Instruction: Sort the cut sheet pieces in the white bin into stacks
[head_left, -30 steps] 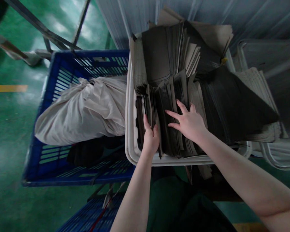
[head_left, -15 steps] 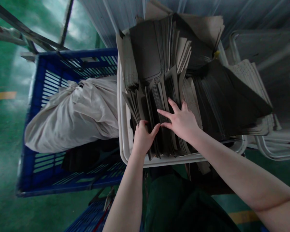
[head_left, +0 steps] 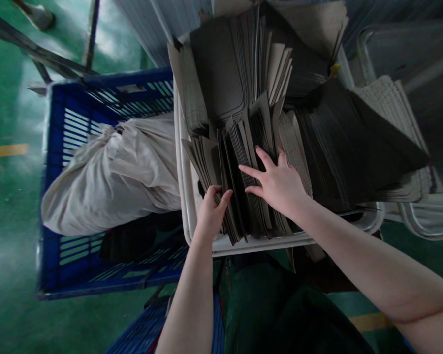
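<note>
A white plastic tub (head_left: 186,216) holds upright bundles of thin dark grey sheets with pale edges; their material is hard to tell. My left hand (head_left: 209,216) is at the near left of the tub, thumb and fingers closed round the near edge of a few sheets (head_left: 206,160). My right hand (head_left: 280,186) lies with fingers spread over the tops of the middle bundle (head_left: 246,147), touching it. Between my hands, several sheets lean apart with dark gaps. Larger dark sheets (head_left: 221,69) stand behind.
To the left is a blue slatted crate (head_left: 46,196) with a white cloth bundle (head_left: 114,172) and something black inside. A fan of dark sheets (head_left: 362,147) overhangs the tub's right side towards another tray (head_left: 409,223). A corrugated wall (head_left: 143,29) stands behind. A person's foot (head_left: 40,17) shows top left.
My left hand has shifted slightly left, away from my right hand, widening the space between them. The right hand stays spread on the bundle. The view has shifted a little.
</note>
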Demonstrator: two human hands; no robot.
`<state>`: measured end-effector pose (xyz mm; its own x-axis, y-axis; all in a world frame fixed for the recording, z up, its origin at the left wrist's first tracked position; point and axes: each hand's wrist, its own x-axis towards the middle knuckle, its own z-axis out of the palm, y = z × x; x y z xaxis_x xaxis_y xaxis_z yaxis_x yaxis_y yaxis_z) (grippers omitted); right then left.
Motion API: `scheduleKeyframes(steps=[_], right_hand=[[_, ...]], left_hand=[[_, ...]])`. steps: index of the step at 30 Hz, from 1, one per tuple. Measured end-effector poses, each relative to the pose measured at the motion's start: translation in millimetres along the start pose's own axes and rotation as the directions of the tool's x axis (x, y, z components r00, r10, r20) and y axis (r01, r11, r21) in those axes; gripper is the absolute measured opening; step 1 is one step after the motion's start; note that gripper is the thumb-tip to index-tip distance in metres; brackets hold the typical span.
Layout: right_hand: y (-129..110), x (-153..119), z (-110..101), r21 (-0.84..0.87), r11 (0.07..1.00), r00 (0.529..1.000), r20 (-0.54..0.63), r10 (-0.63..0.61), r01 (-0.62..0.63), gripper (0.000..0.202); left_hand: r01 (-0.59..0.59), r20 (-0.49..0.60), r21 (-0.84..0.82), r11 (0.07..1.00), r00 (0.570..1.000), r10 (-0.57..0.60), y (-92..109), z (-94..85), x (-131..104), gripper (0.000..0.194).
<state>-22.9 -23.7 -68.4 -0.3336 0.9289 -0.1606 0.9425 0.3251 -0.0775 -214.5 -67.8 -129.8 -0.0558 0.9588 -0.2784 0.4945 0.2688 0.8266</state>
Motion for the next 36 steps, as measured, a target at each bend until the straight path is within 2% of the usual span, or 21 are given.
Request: scheduleKeyframes(steps=[9, 15, 18, 22, 24, 30, 36], right_hand=[[-1, 0, -2, 0.003, 1.0, 1.0, 0.026, 0.0, 0.0, 0.061], [-1, 0, -2, -0.002, 1.0, 1.0, -0.003, 0.004, -0.004, 0.061], [-1, 0, -1, -0.007, 1.0, 1.0, -0.009, 0.002, -0.002, 0.062], [0, 0, 0, -0.013, 1.0, 1.0, -0.02, 0.002, -0.003, 0.062], [2, 0, 0, -0.013, 1.0, 1.0, -0.021, 0.003, -0.003, 0.062], [12, -1, 2, -0.013, 1.0, 1.0, -0.018, 0.017, -0.017, 0.061], [12, -2, 2, -0.016, 1.0, 1.0, -0.006, 0.018, -0.018, 0.064]], left_hand=[[0.053, 0.018, 0.01, 0.999, 0.998, -0.053, 0, 0.8, 0, 0.038], [-0.012, -0.053, 0.069, 0.998, 0.998, 0.016, 11, 6.6, -4, 0.037], [-0.077, -0.095, 0.055, 0.996, 0.992, 0.082, 19, 8.7, -5, 0.044], [-0.083, 0.001, 0.238, 0.968, 0.996, 0.085, 26, 11.6, -2, 0.03], [-0.069, 0.009, 0.324, 0.943, 0.998, 0.07, 26, 13.6, 0, 0.028], [-0.052, -0.025, 0.351, 0.935, 0.998, 0.065, 23, 15.4, 0, 0.054], [-0.054, -0.029, 0.333, 0.941, 0.997, 0.068, 21, 13.5, 0, 0.06]])
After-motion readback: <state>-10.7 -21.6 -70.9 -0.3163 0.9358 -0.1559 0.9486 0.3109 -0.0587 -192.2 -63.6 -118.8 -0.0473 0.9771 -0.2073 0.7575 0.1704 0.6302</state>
